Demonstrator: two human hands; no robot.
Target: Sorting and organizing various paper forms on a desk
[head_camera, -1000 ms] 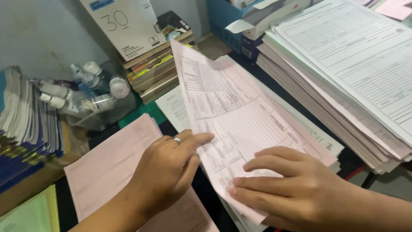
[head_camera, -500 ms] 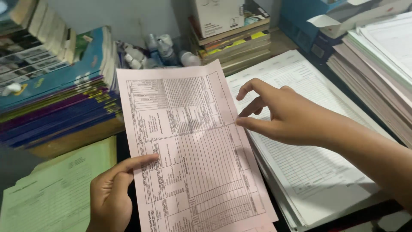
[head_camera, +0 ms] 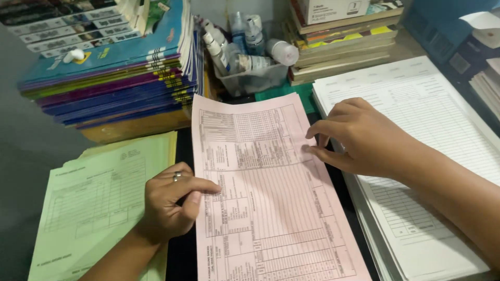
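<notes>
Two hands on one pink form (head_camera: 265, 198) lying flat mid-bench: left hand (head_camera: 169, 200) pinches its left edge, thumb on top; right hand (head_camera: 359, 138) rests fingertips on its right edge, fingers loosely spread. Green sheets (head_camera: 99, 198) lie just left, white form stack (head_camera: 432, 114) just right, w/ books (head_camera: 114, 67) along the far edge.

We see pink form (head_camera: 271, 198), black grid print | green sheets (head_camera: 99, 203) | white forms (head_camera: 416, 114), ruled | booklets (head_camera: 114, 78) blue, purple, green | silver ring (head_camera: 177, 176)
</notes>
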